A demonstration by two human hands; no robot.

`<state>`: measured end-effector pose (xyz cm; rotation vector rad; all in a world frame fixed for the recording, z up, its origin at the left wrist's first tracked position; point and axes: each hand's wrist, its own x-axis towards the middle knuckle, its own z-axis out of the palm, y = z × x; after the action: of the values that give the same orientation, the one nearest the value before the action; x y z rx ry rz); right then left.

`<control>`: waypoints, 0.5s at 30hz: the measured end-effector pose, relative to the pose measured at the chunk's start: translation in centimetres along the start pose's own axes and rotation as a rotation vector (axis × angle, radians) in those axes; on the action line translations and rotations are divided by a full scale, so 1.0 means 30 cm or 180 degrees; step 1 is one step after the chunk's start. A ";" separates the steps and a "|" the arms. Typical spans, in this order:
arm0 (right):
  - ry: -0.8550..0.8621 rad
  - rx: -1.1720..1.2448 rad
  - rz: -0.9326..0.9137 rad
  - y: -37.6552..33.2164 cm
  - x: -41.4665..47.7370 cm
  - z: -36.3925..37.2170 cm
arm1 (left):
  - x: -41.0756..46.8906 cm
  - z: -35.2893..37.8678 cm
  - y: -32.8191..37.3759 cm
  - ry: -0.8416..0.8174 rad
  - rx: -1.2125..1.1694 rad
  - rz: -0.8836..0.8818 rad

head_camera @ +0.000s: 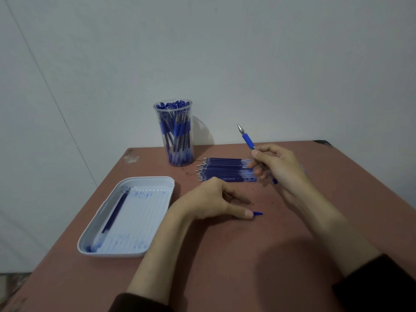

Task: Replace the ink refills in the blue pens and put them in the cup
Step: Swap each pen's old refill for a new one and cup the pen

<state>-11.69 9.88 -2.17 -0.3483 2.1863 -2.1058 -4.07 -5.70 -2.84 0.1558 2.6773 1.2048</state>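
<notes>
The left hand (pixel 211 199) and right hand (pixel 281 167) are bare, as are the wrists and forearms. The left sleeve (pixel 135 304) and right sleeve (pixel 380 284) are very dark, almost black, of soft plain cloth, ending partway up the forearms.

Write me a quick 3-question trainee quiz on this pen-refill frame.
1. Fill in: the clear cup holds blue ____.
2. True or false: the right hand holds a blue pen with its tip pointing up.
3. The left hand touches: A) the blue pen cap on the table B) the clear cup C) the blue pen.

Key: 1 pens; 2 true; 3 A.
</notes>
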 end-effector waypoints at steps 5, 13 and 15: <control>0.0150 -0.0221 -0.0194 0.004 0.009 -0.010 | 0.008 -0.001 -0.016 0.0615 -0.0218 0.0103; -0.0042 -0.0987 -0.1215 -0.004 -0.016 -0.017 | 0.031 -0.025 -0.044 0.2431 -0.0907 0.0113; -0.0054 -0.1255 -0.1328 -0.008 -0.023 -0.017 | 0.030 -0.035 -0.051 0.2571 -0.1087 0.0175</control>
<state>-11.11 10.52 -1.97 -0.9189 2.7040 -1.7986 -5.20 -7.31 -3.44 -0.3975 3.0163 2.0681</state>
